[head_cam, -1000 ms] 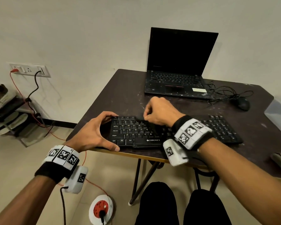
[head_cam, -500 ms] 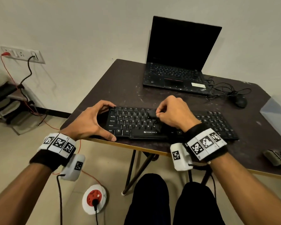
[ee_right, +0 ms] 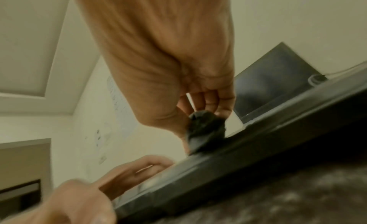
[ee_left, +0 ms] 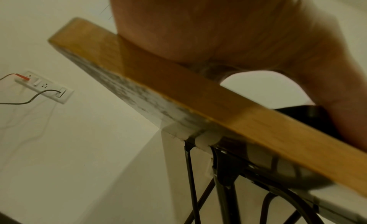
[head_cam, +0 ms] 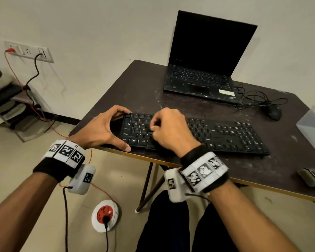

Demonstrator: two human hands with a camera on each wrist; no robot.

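Fingers [ee_right: 208, 100] of our right hand [head_cam: 171, 131] pinch a small dark piece [ee_right: 206, 127], likely a keycap, mid-frame. We judge it light, stiff and best nipped by its sides. Our left hand [head_cam: 102, 128] curls round the keyboard [head_cam: 225, 133] end, lying on the bench [head_cam: 144, 84].

keyboard [head_cam: 225, 135] showing black, white legends | keycap [ee_right: 206, 130] showing black | desk [head_cam: 144, 88] showing dark brown, pale-flecked, tan edge | wristbands [head_cam: 65, 151] showing black-white square patterns
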